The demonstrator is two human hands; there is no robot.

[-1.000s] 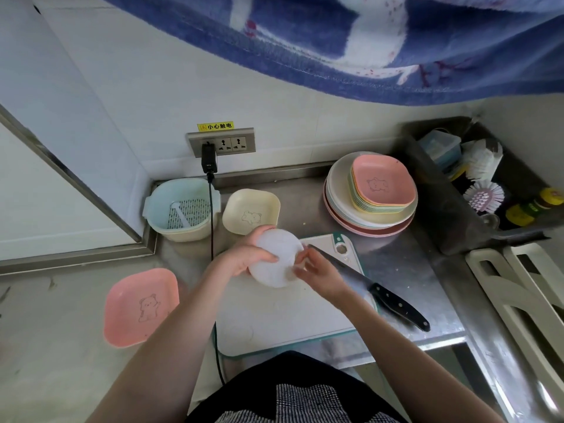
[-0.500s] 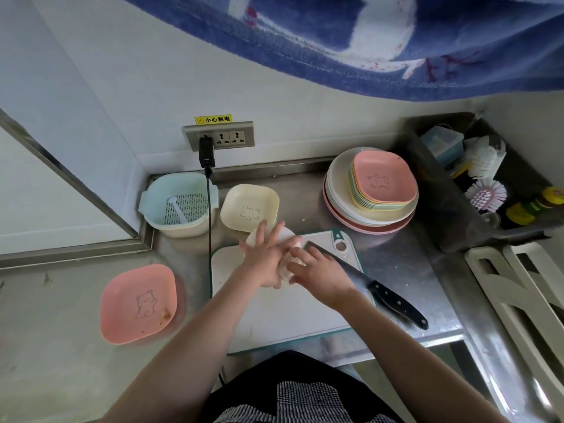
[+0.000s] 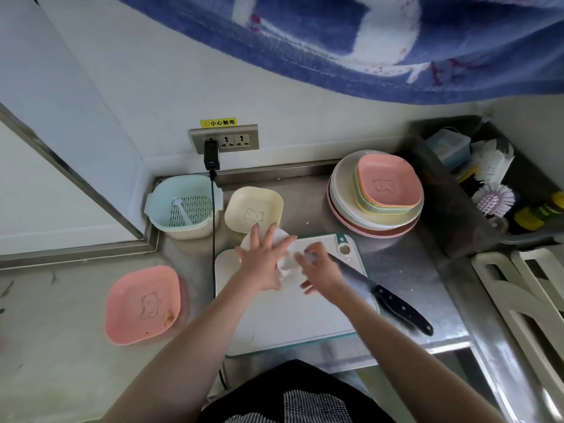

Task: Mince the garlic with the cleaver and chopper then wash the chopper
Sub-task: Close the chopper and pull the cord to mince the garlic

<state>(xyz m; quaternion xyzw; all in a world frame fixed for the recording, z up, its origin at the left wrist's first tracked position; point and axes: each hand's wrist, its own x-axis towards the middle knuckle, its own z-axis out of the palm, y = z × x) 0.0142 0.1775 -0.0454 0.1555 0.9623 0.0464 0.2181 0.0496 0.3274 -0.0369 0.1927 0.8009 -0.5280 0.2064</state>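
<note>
The white round chopper [image 3: 282, 239] sits at the far left corner of the white cutting board [image 3: 293, 315]. My left hand [image 3: 264, 264] lies flat on top of it, fingers straight and spread, pressing down. My right hand [image 3: 319, 270] is against the chopper's right side with its fingers curled onto it; that hand is blurred. The cleaver [image 3: 354, 274] lies along the board's right edge, blade towards the far side and black handle [image 3: 401, 311] towards me, untouched. No garlic is visible; the hands hide the chopper's contents.
A cream dish [image 3: 253, 209] and a blue strainer basket [image 3: 183, 206] stand behind the board. A black cable [image 3: 213, 239] runs down from the wall socket. A pink dish [image 3: 143, 303] lies at the left, stacked plates [image 3: 378, 193] at the back right, and a brush bin [image 3: 488, 190] at the far right.
A second ago both hands cupped the chopper. My left hand has since flattened on its top with fingers spread, and my right hand has shifted to its right side.
</note>
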